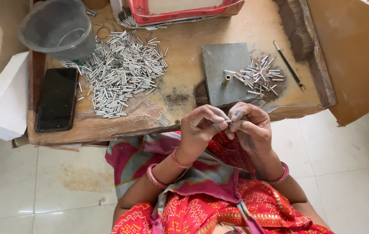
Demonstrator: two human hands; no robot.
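Note:
My left hand (201,128) and my right hand (250,125) meet just off the near edge of a low wooden table (184,52). Both pinch one small silver metal tube (227,121) between their fingertips; most of it is hidden by the fingers. Just beyond my hands a grey metal block (225,65) lies on the table with a short brass peg (227,79) standing on it. A small heap of silver tubes (258,76) lies to the right of the peg. A large heap of the same tubes (121,71) spreads across the left half of the table.
A black phone (57,99) lies at the table's left edge. A grey plastic bowl (56,28) stands at the far left corner, a red and white box (180,11) at the back. A thin dark rod (288,65) lies at the right. White tiled floor surrounds the table.

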